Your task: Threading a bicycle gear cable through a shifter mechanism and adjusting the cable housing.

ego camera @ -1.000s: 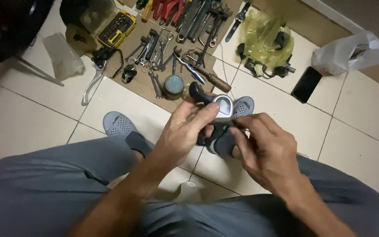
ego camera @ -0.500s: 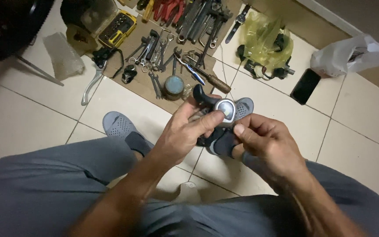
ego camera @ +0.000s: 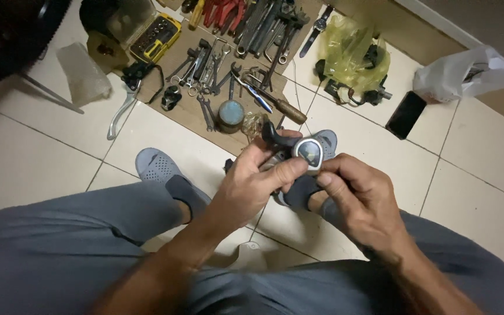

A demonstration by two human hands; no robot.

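Both the left hand [ego camera: 252,189] and right hand [ego camera: 360,204] still grip the black-and-silver lever-shaped bicycle part [ego camera: 298,150] with closed fingers, now held slightly lower.

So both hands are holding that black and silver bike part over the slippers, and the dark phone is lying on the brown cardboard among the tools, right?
Not quite. The head view shows the phone lying on the bare floor tile, apart from the cardboard. The rest is right: the left hand and right hand hold the black and silver part over the slippers.
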